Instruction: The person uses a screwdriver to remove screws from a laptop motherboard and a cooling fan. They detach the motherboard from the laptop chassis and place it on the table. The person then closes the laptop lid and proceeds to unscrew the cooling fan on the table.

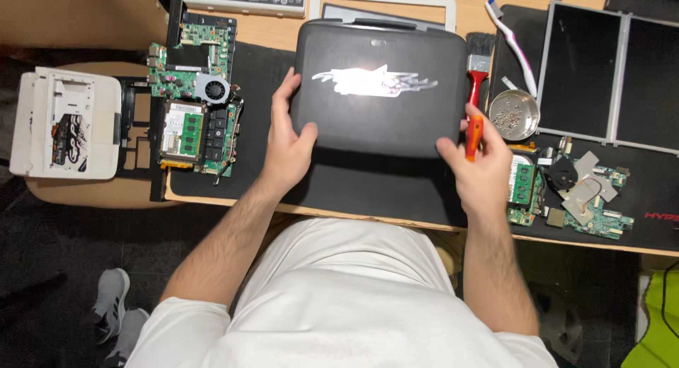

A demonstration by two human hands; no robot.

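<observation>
We have a black fabric desk mat [368,191] spread over the pale wooden table [92,7], and on it rests the small black plastic laptop [382,92] with a silver emblem on its lid, closed and lying square in front of us. Right of it lie two dark flat screen panels [612,74]; left of it sits a bare green circuit board with a round fan [194,99], and another green board [566,191] lies by our right wrist. Our left hand [286,138] grips the laptop's left edge, thumb on the lid. Our right hand [477,163] presses the lower right corner while clasping an orange-handled screwdriver [472,136]. Beside it are a red-handled paintbrush [477,64] and a small round metal dish of screws [514,113]. We judge that the screwdriver could scratch the lid, or a swung elbow could knock the dish and scatter the screws.
</observation>
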